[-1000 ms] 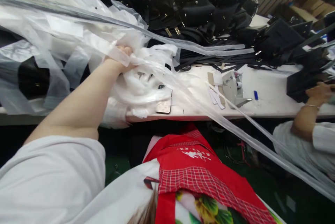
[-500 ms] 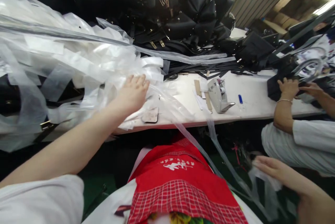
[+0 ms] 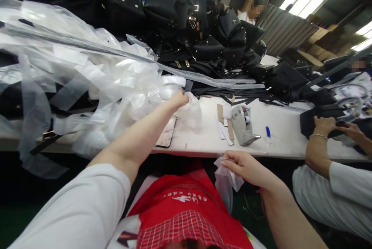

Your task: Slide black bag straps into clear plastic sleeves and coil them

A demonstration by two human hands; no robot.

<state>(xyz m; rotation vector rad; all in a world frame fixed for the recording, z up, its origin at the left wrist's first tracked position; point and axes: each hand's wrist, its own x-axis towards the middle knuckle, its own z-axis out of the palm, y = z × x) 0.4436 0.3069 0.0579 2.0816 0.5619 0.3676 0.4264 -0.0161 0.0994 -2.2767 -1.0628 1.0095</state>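
My left hand [image 3: 179, 101] is closed on a piece of translucent plastic film [image 3: 190, 115] over the white table [image 3: 200, 140]. Just past the table's front edge, my right hand [image 3: 242, 165] pinches crumpled plastic strips [image 3: 228, 181] that hang down beside my red apron [image 3: 192, 198]. To the left of my left hand spreads a large heap of white plastic strips [image 3: 110, 82]. A phone [image 3: 166, 132] lies under my left forearm, partly covered by it.
A grey tape dispenser [image 3: 242, 125] stands on the table beside cardboard and paper scraps [image 3: 223, 125] and a blue object [image 3: 267, 132]. Black bags [image 3: 209, 47] are piled behind. At the right, a co-worker's hands [image 3: 324, 125] rest on a black bag [image 3: 308, 121].
My left hand has moved right and closed on film. My right hand has come up and left from low at the right, bringing its plastic toward the table edge. The view has shifted slightly.
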